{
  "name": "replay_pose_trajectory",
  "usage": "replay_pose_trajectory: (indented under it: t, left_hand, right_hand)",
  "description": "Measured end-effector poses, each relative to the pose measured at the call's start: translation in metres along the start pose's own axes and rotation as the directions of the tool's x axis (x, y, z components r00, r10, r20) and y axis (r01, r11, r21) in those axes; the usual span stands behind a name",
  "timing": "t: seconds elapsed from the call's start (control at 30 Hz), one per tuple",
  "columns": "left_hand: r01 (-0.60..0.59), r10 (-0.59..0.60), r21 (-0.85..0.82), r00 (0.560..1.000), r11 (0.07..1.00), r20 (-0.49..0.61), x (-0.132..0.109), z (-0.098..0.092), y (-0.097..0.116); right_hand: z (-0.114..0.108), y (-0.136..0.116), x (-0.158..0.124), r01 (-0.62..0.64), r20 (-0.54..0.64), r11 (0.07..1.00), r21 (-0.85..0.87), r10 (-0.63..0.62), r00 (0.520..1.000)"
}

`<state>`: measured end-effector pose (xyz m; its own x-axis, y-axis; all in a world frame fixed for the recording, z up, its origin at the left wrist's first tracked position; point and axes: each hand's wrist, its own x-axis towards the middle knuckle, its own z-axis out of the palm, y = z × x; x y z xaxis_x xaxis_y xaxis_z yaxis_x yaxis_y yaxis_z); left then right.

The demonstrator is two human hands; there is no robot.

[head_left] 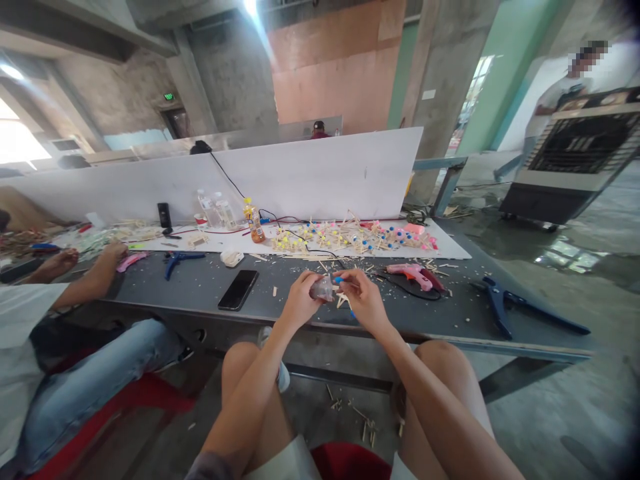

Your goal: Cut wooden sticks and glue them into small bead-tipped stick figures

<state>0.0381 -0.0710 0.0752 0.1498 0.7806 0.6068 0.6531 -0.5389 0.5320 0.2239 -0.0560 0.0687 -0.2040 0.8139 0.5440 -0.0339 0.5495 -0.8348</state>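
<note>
Over the front edge of the table, my left hand is closed around a small clear plastic container. Close beside it, my right hand pinches a small blue piece at the container's right end. Whether the two touch is too small to tell. Just below my hands are some light wooden sticks, partly hidden by my fingers. A pink glue gun lies to the right of my right hand. To the left of my left hand rests a black phone.
Behind my hands stand many small stick models with coloured tips. Blue cutters lie at the right, another blue tool at the left. A bottle stands near the white divider. A co-worker's hand is at the left.
</note>
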Motion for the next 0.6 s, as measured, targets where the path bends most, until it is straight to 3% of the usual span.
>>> replay_pose_trajectory:
  t: [0.1,0.23,0.3,0.4,0.5,0.53,0.6]
  left_hand:
    - [0.064,-0.065,-0.036,0.997,0.997,-0.043,0.001,-0.001,-0.002]
    - [0.174,-0.178,-0.056,0.981,0.983,-0.079,0.001,-0.003,-0.003]
    - [0.202,-0.206,-0.074,0.977,0.977,-0.061,0.001,-0.003,-0.001]
    - [0.216,-0.219,-0.092,0.976,0.972,-0.015,0.001,-0.003,0.003]
    - [0.169,-0.170,-0.056,0.985,0.984,-0.008,0.001,0.001,0.006]
    - [0.142,-0.142,-0.039,0.990,0.989,-0.009,0.000,0.003,0.006]
    - [0.094,-0.094,-0.022,0.996,0.995,0.003,0.000,0.005,0.007]
  right_hand:
    - [-0.004,-0.002,0.002,-0.124,-0.110,0.979,0.165,0.143,0.984]
    - [-0.008,-0.003,0.005,-0.234,-0.104,0.947,0.219,0.261,0.960]
    - [-0.006,-0.003,0.005,-0.317,-0.064,0.900,0.300,0.350,0.934]
    - [-0.001,-0.003,0.006,-0.468,0.057,0.735,0.490,0.509,0.859]
    - [0.004,-0.005,0.006,-0.582,0.164,0.620,0.526,0.598,0.785]
    - [0.006,-0.005,0.005,-0.594,0.162,0.648,0.477,0.600,0.784]
    - [0.008,-0.006,0.003,-0.531,0.089,0.801,0.276,0.528,0.844]
